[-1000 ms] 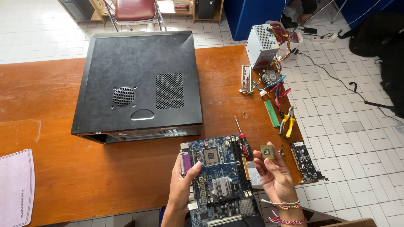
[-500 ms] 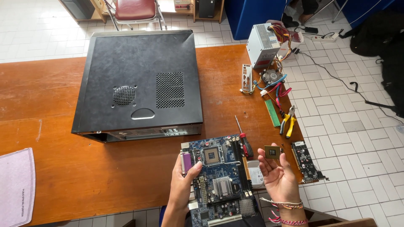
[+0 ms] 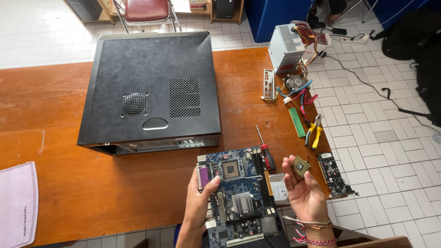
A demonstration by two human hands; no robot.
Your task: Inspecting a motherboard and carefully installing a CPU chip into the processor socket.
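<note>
Fingers of my right hand [image 3: 304, 190] pinch a small square processor chip [image 3: 300, 166], palm up, off the right side of the blue motherboard [image 3: 239, 193].

Left hand [image 3: 198, 202] grips the motherboard's left edge, thumb lying on the board face; I see its empty processor socket [image 3: 230, 168] near the top, a silver heatsink [image 3: 243, 203] below that. Board sits at the near edge of the orange-brown table [image 3: 55, 119]. Red-handled screwdriver [image 3: 265, 151] lies just beside the board's upper right corner. Black computer case [image 3: 151, 87] lies flat behind the board. Farther right: yellow-handled pliers [image 3: 314, 131], green memory stick [image 3: 296, 122], small expansion card [image 3: 333, 174], grey power supply [image 3: 287, 46] with coloured wires.
</note>
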